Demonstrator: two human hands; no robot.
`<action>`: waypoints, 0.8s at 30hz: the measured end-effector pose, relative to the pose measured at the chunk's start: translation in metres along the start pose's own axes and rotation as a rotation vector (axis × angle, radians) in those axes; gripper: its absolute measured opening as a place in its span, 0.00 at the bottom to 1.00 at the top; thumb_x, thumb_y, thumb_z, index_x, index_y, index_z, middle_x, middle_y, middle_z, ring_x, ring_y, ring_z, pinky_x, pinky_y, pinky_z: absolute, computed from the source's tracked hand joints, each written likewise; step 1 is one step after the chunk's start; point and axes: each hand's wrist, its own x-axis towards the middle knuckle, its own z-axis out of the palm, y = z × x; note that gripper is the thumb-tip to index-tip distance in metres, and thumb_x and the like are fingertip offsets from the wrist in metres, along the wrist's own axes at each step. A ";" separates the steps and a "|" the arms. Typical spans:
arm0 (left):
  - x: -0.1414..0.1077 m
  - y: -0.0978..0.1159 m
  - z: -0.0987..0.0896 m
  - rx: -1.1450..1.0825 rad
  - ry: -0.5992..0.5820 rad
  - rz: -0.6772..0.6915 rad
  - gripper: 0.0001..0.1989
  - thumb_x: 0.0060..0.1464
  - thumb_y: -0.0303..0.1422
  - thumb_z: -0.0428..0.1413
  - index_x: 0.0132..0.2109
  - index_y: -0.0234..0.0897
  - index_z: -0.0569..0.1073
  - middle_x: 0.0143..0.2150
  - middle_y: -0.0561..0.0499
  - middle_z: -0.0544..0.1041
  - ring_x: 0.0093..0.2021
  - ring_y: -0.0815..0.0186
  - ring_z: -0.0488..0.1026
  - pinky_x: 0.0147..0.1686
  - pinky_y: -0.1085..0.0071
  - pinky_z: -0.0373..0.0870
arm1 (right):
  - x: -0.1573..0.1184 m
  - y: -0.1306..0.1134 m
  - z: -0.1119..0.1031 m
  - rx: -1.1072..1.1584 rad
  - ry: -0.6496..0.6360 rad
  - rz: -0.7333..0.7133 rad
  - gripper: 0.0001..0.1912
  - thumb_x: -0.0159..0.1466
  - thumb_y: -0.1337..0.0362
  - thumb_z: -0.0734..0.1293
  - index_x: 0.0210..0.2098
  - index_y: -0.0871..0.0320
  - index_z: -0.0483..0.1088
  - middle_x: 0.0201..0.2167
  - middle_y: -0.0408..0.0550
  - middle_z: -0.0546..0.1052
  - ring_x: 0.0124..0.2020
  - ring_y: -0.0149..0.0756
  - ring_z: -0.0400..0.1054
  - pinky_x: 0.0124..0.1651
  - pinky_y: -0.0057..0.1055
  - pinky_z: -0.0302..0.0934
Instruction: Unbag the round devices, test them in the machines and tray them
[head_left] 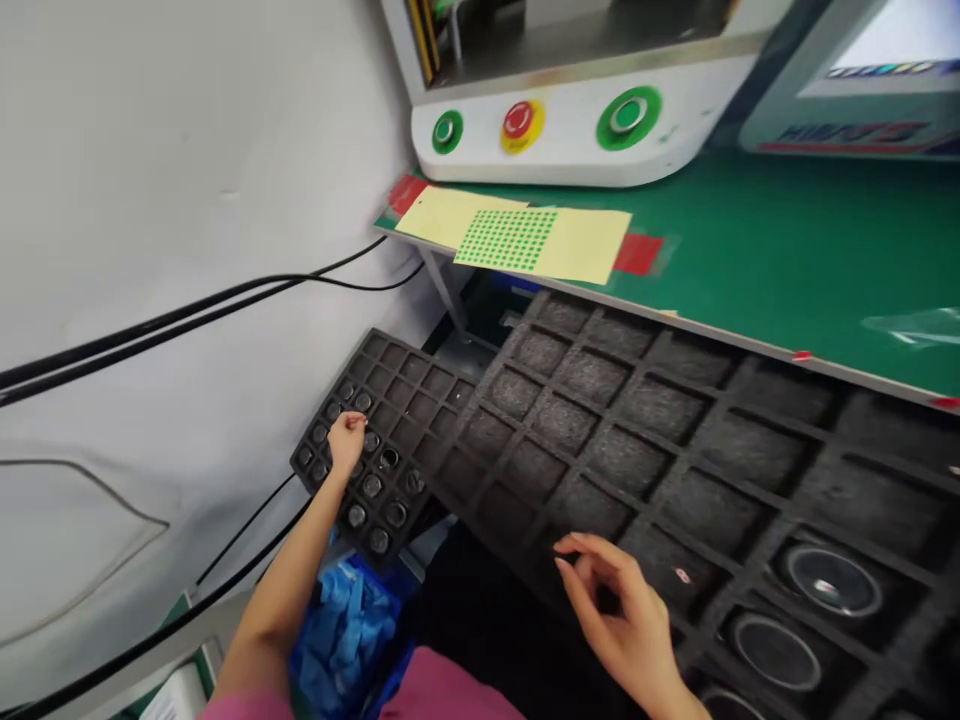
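Out to the left, my left hand [348,442] hangs over a black foam tray [409,395] with small square pockets. Its fingers are pinched together, and anything between them is too small to make out. Small round dark parts [373,486] sit in several pockets around it. My right hand [626,615] is over the near edge of a larger black foam tray [645,400], thumb and forefinger curved with a small gap and nothing visible between them. To the right of that hand, round black parts with shiny rings [832,580] lie in the pockets.
Beyond the trays is a green-topped bench [787,240] with a sheet of green dot stickers [506,240] at its edge. A white machine panel [570,140] carries push buttons. Black cables [225,300] run along the left wall. Below, a blue bin [390,590] holds blue material.
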 end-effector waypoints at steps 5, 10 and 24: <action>-0.054 -0.030 0.022 0.184 -0.312 -0.001 0.11 0.62 0.37 0.57 0.46 0.33 0.74 0.45 0.47 0.77 0.42 0.63 0.76 0.44 0.60 0.75 | -0.003 0.001 0.003 0.009 0.031 0.058 0.14 0.63 0.74 0.66 0.46 0.55 0.67 0.27 0.43 0.76 0.15 0.25 0.63 0.19 0.23 0.64; -0.101 -0.027 0.041 0.281 -0.426 0.021 0.10 0.58 0.34 0.59 0.45 0.33 0.74 0.49 0.45 0.75 0.50 0.59 0.73 0.52 0.54 0.70 | -0.007 0.004 0.005 0.032 0.046 0.099 0.18 0.62 0.76 0.67 0.49 0.56 0.67 0.34 0.48 0.77 0.17 0.24 0.64 0.19 0.23 0.64; -0.096 0.045 0.002 -0.215 -0.223 -0.077 0.18 0.46 0.42 0.60 0.42 0.36 0.70 0.42 0.41 0.80 0.47 0.52 0.78 0.50 0.55 0.74 | -0.002 -0.028 -0.013 0.071 0.112 0.126 0.14 0.63 0.73 0.66 0.47 0.56 0.68 0.32 0.48 0.78 0.18 0.26 0.68 0.24 0.26 0.70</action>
